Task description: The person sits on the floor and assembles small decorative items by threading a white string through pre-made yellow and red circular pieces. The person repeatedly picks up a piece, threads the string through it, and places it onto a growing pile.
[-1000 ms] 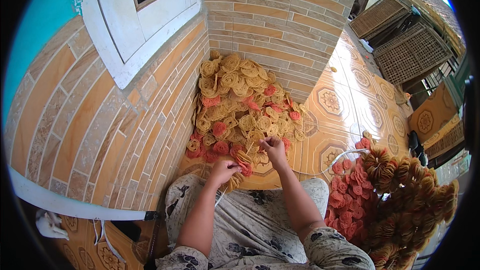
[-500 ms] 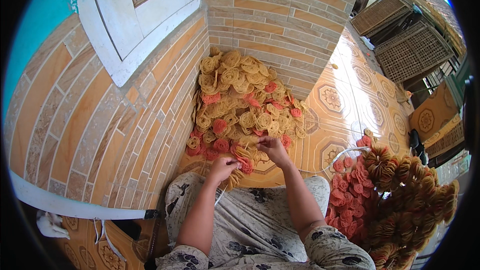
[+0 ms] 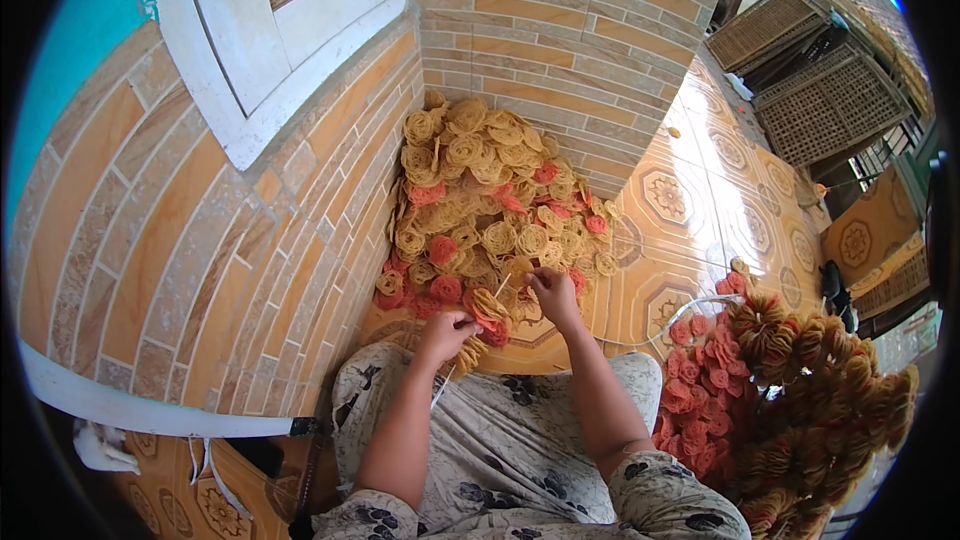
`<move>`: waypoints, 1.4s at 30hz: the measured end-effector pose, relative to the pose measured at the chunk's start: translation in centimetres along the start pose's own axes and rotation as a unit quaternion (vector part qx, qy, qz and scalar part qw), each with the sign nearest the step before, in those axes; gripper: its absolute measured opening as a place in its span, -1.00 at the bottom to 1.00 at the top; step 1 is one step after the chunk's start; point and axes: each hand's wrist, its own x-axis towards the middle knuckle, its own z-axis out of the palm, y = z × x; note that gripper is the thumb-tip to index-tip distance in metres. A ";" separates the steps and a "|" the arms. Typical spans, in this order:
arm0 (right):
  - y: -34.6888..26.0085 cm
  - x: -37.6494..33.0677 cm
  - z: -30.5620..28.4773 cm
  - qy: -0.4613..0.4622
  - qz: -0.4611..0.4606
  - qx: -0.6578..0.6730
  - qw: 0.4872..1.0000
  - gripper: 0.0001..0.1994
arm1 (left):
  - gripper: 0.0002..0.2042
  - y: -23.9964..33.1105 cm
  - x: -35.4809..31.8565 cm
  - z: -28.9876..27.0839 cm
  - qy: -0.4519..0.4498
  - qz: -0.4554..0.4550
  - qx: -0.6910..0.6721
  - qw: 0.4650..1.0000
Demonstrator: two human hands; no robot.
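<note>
**Desk:** What fills the frame, biggest first?

**Photographer:** A corner of tan brick-tile wall (image 3: pixel 200 270) under a white window frame (image 3: pixel 250 50), meeting a patterned orange tiled floor (image 3: pixel 700 210). Heaped into that corner is the loose pile of round lattice crackers (image 3: pixel 490 200), mostly yellow with some red among them. The two walls likely keep the heap from sliding apart, and it lies within arm's reach of the seated person.

**Desk:** And to the side?

**Photographer:** At the person's right, well apart from the loose pile, sits a dense mass of threaded bundles (image 3: pixel 800 390), red discs nearer the lap, golden ones further out. A white cord (image 3: pixel 660 320) curves across the floor toward them. Woven trays (image 3: pixel 810 80) lean in the background.

**Desk:** The hands?

**Photographer:** Both work over the patterned cloth (image 3: pixel 500 440) covering the lap, at the near edge of the heap. The left hand (image 3: pixel 448 332) is closed around a small stack of crackers (image 3: pixel 485 315) and a thin pale strip (image 3: pixel 445 380) that trails down toward the lap, apparently to steady it. The right hand (image 3: pixel 553 292) has its fingers pinched narrow on a single yellow cracker (image 3: pixel 517 268), lifted just beside the stack, apparently lined up with the strip's upper end.
</note>
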 end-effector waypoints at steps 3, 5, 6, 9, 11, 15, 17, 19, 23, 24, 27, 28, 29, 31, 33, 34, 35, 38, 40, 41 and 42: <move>-0.6 -0.4 -0.7 -0.066 0.026 0.116 0.991 -0.76 | -0.71 -0.2 0.3 0.2 -0.016 0.012 0.010 1.000; -0.8 -0.6 -0.6 -0.083 0.021 0.145 0.986 -0.76 | -0.71 -0.2 0.3 0.3 -0.022 0.011 0.005 1.000; -0.8 -0.6 -0.4 -0.091 0.014 0.147 0.985 -0.76 | -0.72 -0.2 0.3 0.3 -0.023 0.007 0.000 1.000; -1.1 -0.6 -0.1 -0.100 0.000 0.119 0.988 -0.78 | -0.77 0.1 0.2 0.3 -0.026 -0.017 0.016 0.999; -1.3 -0.6 -0.2 -0.097 -0.009 0.099 0.990 -0.81 | -0.80 0.4 0.1 0.3 -0.028 -0.030 0.004 0.999; -0.6 -0.7 -1.0 -0.169 -0.032 0.041 0.984 -0.83 | -0.80 0.6 0.0 0.1 -0.020 -0.027 -0.020 0.999; 0.6 -0.7 -0.5 -0.151 -0.058 -0.037 0.986 -0.83 | -0.80 0.5 -0.1 -0.1 -0.008 -0.018 -0.027 0.999; 2.3 -0.7 1.4 -0.037 -0.088 -0.150 0.984 -0.81 | -0.80 0.3 -0.2 -0.2 0.002 -0.011 -0.064 0.998; 5.0 -0.4 3.6 -0.014 -0.055 -0.228 0.972 -0.72 | -0.75 0.2 -0.2 -0.6 0.004 0.001 0.039 0.999; 5.1 -0.2 3.4 -0.032 -0.031 -0.204 0.978 -0.71 | -0.75 0.3 -0.4 -0.6 0.004 0.000 0.060 0.998; 3.9 0.3 1.7 -0.043 0.009 -0.119 0.992 -0.69 | -0.74 0.5 -0.6 -0.7 0.001 0.006 0.091 0.996; 3.2 0.3 0.9 -0.038 0.014 -0.087 0.995 -0.69 | -0.74 0.6 -0.5 -0.7 -0.003 0.004 0.096 0.995; 2.5 0.0 0.3 -0.041 0.027 -0.057 0.997 -0.69 | -0.74 0.7 -0.5 -0.7 -0.007 0.006 0.096 0.995; 1.1 -0.3 -0.3 -0.032 0.040 -0.051 0.997 -0.70 | -0.73 0.9 -0.4 -0.5 -0.018 -0.009 0.100 0.995; 0.0 -0.8 -0.5 -0.023 0.032 -0.048 0.998 -0.71 | -0.76 1.0 -0.5 -0.3 -0.016 -0.007 0.099 0.995; -0.4 -1.0 -0.5 -0.018 0.023 -0.053 0.998 -0.71 | -0.78 1.1 -0.5 -0.2 -0.016 -0.015 0.102 0.995; -0.7 -1.2 -0.4 -0.016 0.021 -0.055 0.998 -0.72 | -0.78 1.2 -0.6 -0.2 -0.012 -0.007 0.101 0.995; -1.4 -1.6 -0.2 0.000 -0.041 -0.074 0.996 -0.76 | -0.77 1.7 -0.8 -0.3 0.004 -0.006 0.110 0.994; -2.0 -1.8 0.0 0.031 -0.139 -0.113 0.983 -0.79 | -0.77 2.0 -1.1 -0.3 0.018 -0.012 0.122 0.992; -2.3 -1.9 0.0 0.047 -0.187 -0.131 0.972 -0.80 | -0.78 2.1 -1.1 -0.2 0.040 0.017 0.146 0.988; -2.6 -2.0 0.0 0.033 -0.211 -0.157 0.964 -0.82 | -0.78 2.1 -1.1 0.0 0.061 0.045 0.169 0.983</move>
